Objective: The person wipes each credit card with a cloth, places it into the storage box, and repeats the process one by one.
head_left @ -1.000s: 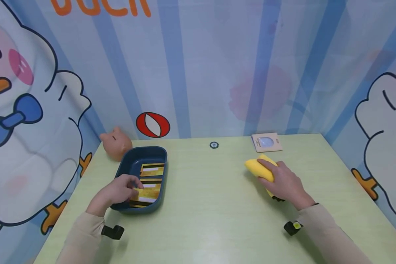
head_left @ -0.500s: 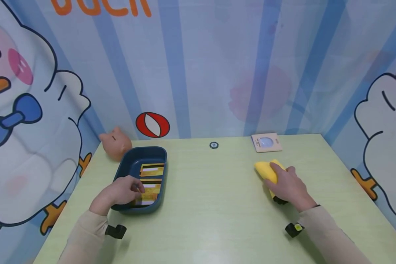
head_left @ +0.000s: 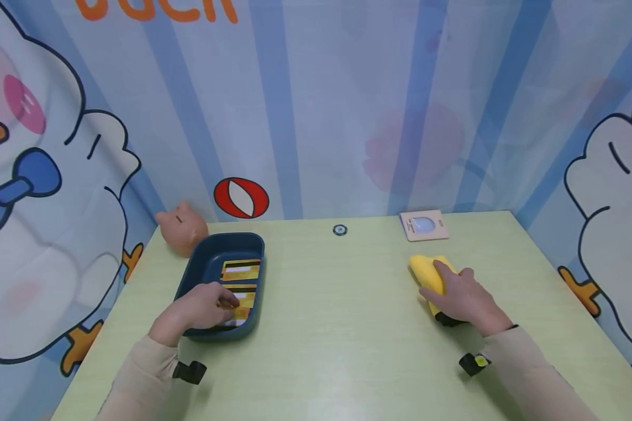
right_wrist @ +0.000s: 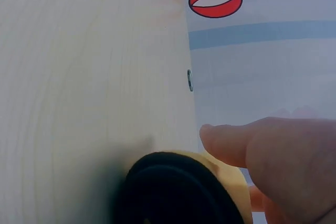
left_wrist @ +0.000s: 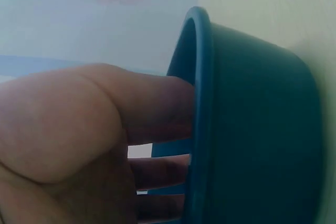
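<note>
On the left, my left hand [head_left: 208, 304] reaches over the near side of a dark blue bin [head_left: 260, 251], its fingers loosely bent above gold cards [head_left: 242, 295] lying inside. The left wrist view shows the thumb and fingers behind the bin wall [left_wrist: 262, 119], which hides the fingertips; no card shows between them. Across the table, my right hand [head_left: 466, 295] grips a soft yellow thing with a black end [head_left: 425, 273] low at the tabletop. Its rounded black end [right_wrist: 178, 192] fills the bottom of the right wrist view, the thumb beside it.
A pink piggy bank [head_left: 182, 229] stands behind the bin, by the backdrop. Along the table's back edge lie a small dark disc like a poker chip [head_left: 339, 230] and a flat pink packet with a pale blue oval [head_left: 423, 225]. A striped duck-print cloth [head_left: 321, 117] surrounds the table.
The yellow thing has come down and right, toward me, in my right hand. My left hand has shifted right over the cards, and the near card, tilted earlier, lies flatter.
</note>
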A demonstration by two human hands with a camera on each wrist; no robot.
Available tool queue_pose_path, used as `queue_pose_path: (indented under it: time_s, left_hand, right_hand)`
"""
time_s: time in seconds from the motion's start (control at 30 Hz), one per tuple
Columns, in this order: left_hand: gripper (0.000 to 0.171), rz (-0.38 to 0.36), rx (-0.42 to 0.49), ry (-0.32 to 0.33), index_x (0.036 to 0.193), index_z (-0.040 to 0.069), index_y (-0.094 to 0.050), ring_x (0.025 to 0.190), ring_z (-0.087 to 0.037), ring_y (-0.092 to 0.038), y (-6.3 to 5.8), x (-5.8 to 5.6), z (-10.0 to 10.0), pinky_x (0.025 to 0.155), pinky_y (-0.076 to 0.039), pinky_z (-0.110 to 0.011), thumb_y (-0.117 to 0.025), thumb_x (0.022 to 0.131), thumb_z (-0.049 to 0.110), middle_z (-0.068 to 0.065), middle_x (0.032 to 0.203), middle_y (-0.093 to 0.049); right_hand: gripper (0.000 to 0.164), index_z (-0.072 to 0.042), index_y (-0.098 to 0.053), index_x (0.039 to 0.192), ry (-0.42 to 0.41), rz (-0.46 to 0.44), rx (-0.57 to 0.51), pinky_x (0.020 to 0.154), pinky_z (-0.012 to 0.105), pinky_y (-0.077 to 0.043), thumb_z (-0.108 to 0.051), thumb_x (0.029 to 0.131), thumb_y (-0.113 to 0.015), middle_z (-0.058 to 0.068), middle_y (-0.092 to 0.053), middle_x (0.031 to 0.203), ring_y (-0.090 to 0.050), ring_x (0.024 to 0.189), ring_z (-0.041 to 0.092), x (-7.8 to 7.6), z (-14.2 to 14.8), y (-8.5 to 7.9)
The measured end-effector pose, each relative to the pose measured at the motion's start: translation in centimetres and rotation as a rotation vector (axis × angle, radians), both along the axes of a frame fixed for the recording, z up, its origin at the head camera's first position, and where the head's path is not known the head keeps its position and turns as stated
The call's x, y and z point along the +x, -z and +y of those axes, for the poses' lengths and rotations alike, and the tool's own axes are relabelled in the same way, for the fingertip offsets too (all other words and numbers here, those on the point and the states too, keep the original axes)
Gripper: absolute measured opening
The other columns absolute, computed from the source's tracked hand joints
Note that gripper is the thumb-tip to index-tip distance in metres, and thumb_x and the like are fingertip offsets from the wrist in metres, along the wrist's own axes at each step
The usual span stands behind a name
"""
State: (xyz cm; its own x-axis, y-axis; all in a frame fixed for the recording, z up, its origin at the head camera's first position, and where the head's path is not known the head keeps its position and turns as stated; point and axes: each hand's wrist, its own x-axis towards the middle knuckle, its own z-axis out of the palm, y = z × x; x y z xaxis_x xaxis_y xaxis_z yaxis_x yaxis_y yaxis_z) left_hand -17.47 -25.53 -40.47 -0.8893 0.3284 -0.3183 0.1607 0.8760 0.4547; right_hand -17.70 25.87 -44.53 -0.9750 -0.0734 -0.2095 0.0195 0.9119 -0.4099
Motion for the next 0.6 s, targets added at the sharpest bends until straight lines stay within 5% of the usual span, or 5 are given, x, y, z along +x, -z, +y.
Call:
queue_pose_path:
  time_s: [0.3, 0.6]
  left_hand:
    - [0.035, -0.020, -0.008, 0.002, 0.128, -0.001, -0.071, 0.108, -0.027, -0.066, 0.0, 0.8, 0.4, 0.096, -0.057, -0.051, -0.073, 0.096, 0.013, -0.011, 0.120, -0.073]
    - [0.037, -0.041, 0.019, 0.042, 0.131, 0.001, -0.069, 0.106, -0.026, -0.065, -0.4, 0.5, 0.3, 0.095, -0.057, -0.051, -0.073, 0.097, 0.017, -0.010, 0.122, -0.072]
  right_hand:
    - [0.090, 0.001, -0.025, 0.163, -0.035, 0.030, -0.013, 0.068, 0.046, -0.049, -0.054, 0.101, -0.061, 0.041, -0.042, 0.124, -0.056, 0.090, 0.040, 0.3, 0.6, -0.3]
    - [0.090, 0.002, -0.024, 0.163, -0.046, 0.078, -0.010, 0.080, 0.063, -0.052, -0.051, 0.102, -0.061, 0.045, -0.039, 0.132, -0.050, 0.114, 0.055, -0.2, 0.5, -1.3]
